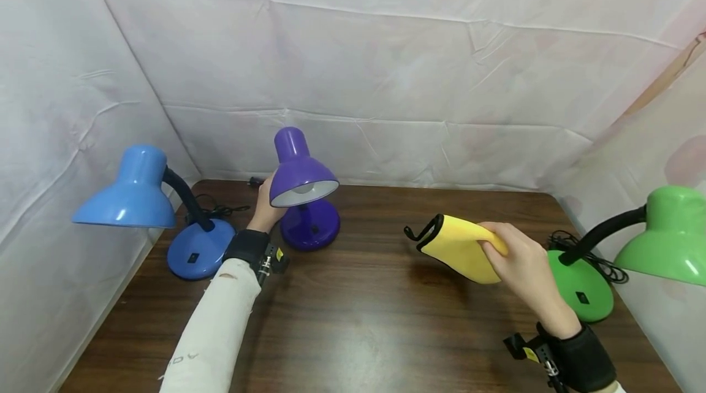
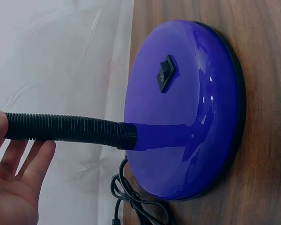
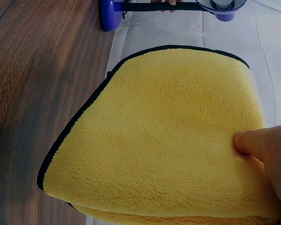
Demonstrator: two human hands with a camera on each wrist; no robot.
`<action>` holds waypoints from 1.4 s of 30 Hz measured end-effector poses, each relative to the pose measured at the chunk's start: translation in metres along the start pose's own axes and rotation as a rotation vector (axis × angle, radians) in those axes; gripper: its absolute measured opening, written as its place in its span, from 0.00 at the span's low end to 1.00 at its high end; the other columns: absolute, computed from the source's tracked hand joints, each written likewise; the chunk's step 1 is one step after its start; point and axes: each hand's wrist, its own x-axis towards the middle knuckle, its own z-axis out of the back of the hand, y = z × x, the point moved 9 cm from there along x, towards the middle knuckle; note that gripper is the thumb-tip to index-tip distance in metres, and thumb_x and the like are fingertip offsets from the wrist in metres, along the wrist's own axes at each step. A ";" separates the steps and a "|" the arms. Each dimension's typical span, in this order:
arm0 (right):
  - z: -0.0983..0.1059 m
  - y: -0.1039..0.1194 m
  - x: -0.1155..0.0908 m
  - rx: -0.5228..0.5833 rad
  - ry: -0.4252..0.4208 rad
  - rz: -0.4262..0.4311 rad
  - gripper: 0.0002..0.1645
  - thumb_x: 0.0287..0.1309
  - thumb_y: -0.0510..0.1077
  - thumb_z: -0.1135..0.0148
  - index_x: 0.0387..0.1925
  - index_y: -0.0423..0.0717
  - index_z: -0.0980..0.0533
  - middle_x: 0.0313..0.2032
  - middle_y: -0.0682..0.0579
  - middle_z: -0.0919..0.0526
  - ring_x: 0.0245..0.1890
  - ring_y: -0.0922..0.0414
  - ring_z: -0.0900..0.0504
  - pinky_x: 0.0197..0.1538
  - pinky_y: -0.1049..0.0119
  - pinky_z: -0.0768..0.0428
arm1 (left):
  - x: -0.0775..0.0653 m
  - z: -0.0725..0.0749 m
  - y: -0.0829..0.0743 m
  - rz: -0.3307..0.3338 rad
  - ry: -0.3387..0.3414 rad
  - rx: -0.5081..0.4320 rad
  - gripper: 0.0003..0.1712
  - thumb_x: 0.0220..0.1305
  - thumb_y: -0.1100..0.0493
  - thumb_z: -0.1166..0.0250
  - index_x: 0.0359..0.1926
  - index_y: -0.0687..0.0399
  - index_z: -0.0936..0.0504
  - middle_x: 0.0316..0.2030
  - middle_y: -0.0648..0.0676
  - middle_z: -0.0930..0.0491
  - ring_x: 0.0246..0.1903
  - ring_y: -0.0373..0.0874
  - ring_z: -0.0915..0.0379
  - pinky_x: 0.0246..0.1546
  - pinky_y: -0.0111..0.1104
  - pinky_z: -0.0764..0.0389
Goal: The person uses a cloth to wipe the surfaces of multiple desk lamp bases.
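A purple desk lamp stands toward the back left of the table, its shade tilted forward. My left hand grips its black ribbed gooseneck; the left wrist view shows thumb and fingers around it. On the round purple base there is a black rocker switch. My right hand pinches a folded yellow cloth with black edging and holds it above the table. In the right wrist view the thumb presses into the plush cloth.
A blue desk lamp stands left of my left hand, a green desk lamp right of my right hand. Black cords lie behind the lamps. The brown wooden table meets white sheeting at the back and sides.
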 end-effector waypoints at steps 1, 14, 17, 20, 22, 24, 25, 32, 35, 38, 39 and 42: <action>0.000 0.000 0.000 -0.001 -0.002 -0.001 0.21 0.41 0.32 0.31 0.41 0.44 0.22 0.34 0.49 0.19 0.30 0.56 0.21 0.27 0.70 0.30 | 0.000 -0.001 0.000 -0.003 0.003 -0.002 0.26 0.57 0.64 0.42 0.57 0.71 0.32 0.49 0.72 0.27 0.49 0.66 0.31 0.52 0.55 0.31; -0.005 0.000 0.000 -0.004 0.009 -0.013 0.20 0.42 0.33 0.31 0.41 0.44 0.22 0.35 0.49 0.18 0.30 0.55 0.20 0.28 0.68 0.28 | -0.009 -0.008 0.002 0.094 0.049 -0.056 0.15 0.60 0.66 0.41 0.49 0.62 0.28 0.39 0.65 0.22 0.40 0.58 0.25 0.41 0.49 0.25; -0.005 0.000 0.000 -0.001 0.001 -0.010 0.20 0.42 0.33 0.31 0.41 0.44 0.22 0.35 0.49 0.18 0.31 0.55 0.20 0.28 0.66 0.28 | -0.012 -0.009 0.003 0.118 0.058 -0.049 0.14 0.59 0.67 0.41 0.48 0.62 0.27 0.36 0.63 0.22 0.36 0.56 0.25 0.37 0.46 0.24; -0.005 -0.001 0.001 0.001 -0.001 -0.013 0.20 0.42 0.32 0.31 0.41 0.44 0.22 0.35 0.49 0.18 0.31 0.55 0.20 0.28 0.67 0.28 | -0.013 -0.011 0.004 0.144 0.057 -0.057 0.13 0.60 0.66 0.41 0.47 0.61 0.27 0.36 0.62 0.21 0.35 0.55 0.25 0.37 0.44 0.24; -0.005 -0.001 0.001 0.000 0.002 -0.018 0.20 0.42 0.32 0.31 0.41 0.43 0.22 0.35 0.49 0.18 0.31 0.55 0.20 0.29 0.67 0.28 | -0.014 -0.012 0.002 0.152 0.049 -0.071 0.12 0.59 0.66 0.40 0.45 0.62 0.26 0.36 0.62 0.21 0.37 0.55 0.24 0.39 0.44 0.23; -0.005 -0.002 0.001 -0.001 0.006 -0.023 0.20 0.42 0.32 0.31 0.41 0.43 0.22 0.35 0.49 0.19 0.31 0.55 0.20 0.29 0.68 0.28 | -0.016 -0.013 0.000 0.153 0.042 -0.081 0.12 0.58 0.66 0.39 0.44 0.62 0.26 0.37 0.63 0.20 0.40 0.56 0.23 0.42 0.45 0.22; -0.005 -0.003 0.001 -0.002 0.006 -0.026 0.19 0.42 0.33 0.31 0.41 0.43 0.22 0.35 0.49 0.19 0.31 0.56 0.20 0.29 0.68 0.29 | -0.017 -0.014 -0.002 0.152 0.042 -0.087 0.11 0.58 0.66 0.39 0.44 0.62 0.26 0.38 0.64 0.20 0.40 0.56 0.22 0.43 0.45 0.21; -0.007 -0.007 0.000 -0.009 0.011 -0.045 0.19 0.42 0.32 0.31 0.41 0.42 0.22 0.35 0.48 0.18 0.31 0.54 0.20 0.28 0.64 0.27 | -0.025 -0.019 -0.012 0.160 0.044 -0.110 0.09 0.60 0.66 0.40 0.43 0.60 0.26 0.41 0.61 0.20 0.41 0.54 0.21 0.42 0.43 0.20; -0.008 -0.009 -0.001 -0.012 0.009 -0.052 0.20 0.42 0.32 0.31 0.41 0.41 0.23 0.35 0.46 0.18 0.30 0.52 0.19 0.27 0.59 0.25 | -0.029 -0.022 -0.016 0.171 0.043 -0.121 0.10 0.60 0.66 0.39 0.43 0.59 0.25 0.41 0.60 0.20 0.41 0.52 0.22 0.41 0.42 0.19; -0.009 -0.011 0.000 -0.012 0.010 -0.060 0.19 0.43 0.31 0.31 0.41 0.40 0.23 0.35 0.45 0.18 0.29 0.51 0.19 0.26 0.56 0.24 | -0.032 -0.025 -0.021 0.171 0.036 -0.128 0.10 0.59 0.66 0.39 0.43 0.59 0.25 0.41 0.60 0.20 0.40 0.51 0.22 0.40 0.41 0.19; -0.009 -0.012 0.000 -0.012 0.011 -0.063 0.19 0.43 0.32 0.32 0.41 0.40 0.23 0.35 0.45 0.18 0.29 0.51 0.19 0.26 0.56 0.24 | -0.034 -0.026 -0.023 0.168 0.032 -0.130 0.10 0.59 0.66 0.38 0.43 0.60 0.25 0.40 0.59 0.20 0.40 0.51 0.22 0.40 0.40 0.19; -0.011 -0.014 0.000 -0.009 0.014 -0.073 0.18 0.44 0.31 0.32 0.41 0.40 0.23 0.34 0.45 0.18 0.27 0.52 0.19 0.25 0.57 0.24 | -0.038 -0.027 -0.029 0.158 0.023 -0.127 0.10 0.59 0.65 0.37 0.42 0.59 0.25 0.38 0.58 0.20 0.38 0.49 0.22 0.37 0.39 0.18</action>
